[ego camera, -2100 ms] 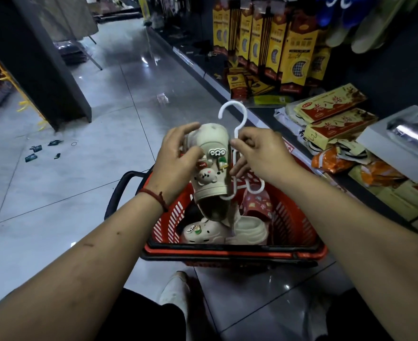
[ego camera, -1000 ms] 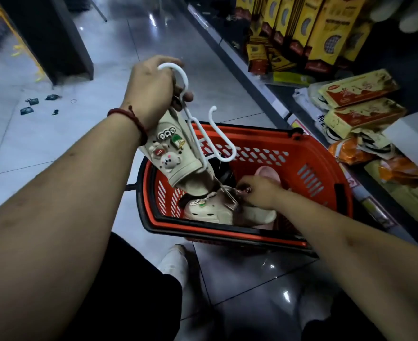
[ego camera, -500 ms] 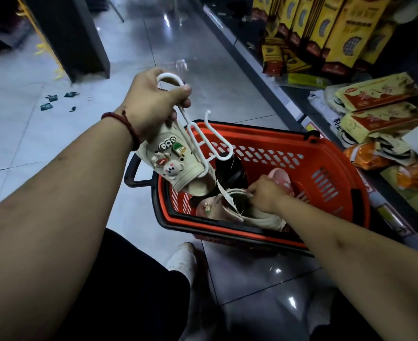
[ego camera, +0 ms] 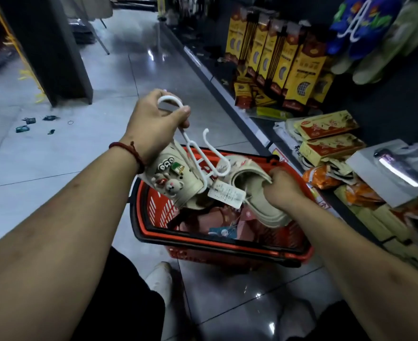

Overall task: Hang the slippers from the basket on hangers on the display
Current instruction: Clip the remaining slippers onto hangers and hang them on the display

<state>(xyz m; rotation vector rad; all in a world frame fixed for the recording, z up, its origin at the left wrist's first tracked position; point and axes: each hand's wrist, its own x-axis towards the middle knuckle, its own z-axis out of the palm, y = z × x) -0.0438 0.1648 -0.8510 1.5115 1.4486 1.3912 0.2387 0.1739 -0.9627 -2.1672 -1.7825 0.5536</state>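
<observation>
A tiled shop floor point(ego camera: 84, 148) runs beside a dark display shelf point(ego camera: 249, 114) stocked with yellow boxed goods point(ego camera: 299, 70); above them, at the upper right, blue slippers point(ego camera: 365, 28) hang on a white hanger on the display, with pale green ones just beside them. A red basket point(ego camera: 203, 244) with a black rim stands on the floor in front of the person, close to the shelf edge, and holds pink slippers point(ego camera: 208, 217) at its bottom. The left hand point(ego camera: 153, 124), a red cord bracelet point(ego camera: 131, 151) at its wrist, is raised above the basket's far left corner; its grip is clenched on the top hook of a white hanger point(ego camera: 198, 156). A cream slipper with charms point(ego camera: 176, 178), a small bear figure among them, hangs from the hanger's left arm, tilted toe-down. The hanger's right arm, curled upward, is bare. The right hand point(ego camera: 284, 190) is over the basket, its grip closed on the open heel end of the second cream slipper point(ego camera: 252, 188), which is lifted clear of the basket's contents, its toe touching or just beside the bare arm; which cannot be told. A white paper tag point(ego camera: 225, 195) dangles between the two cream slippers.
</observation>
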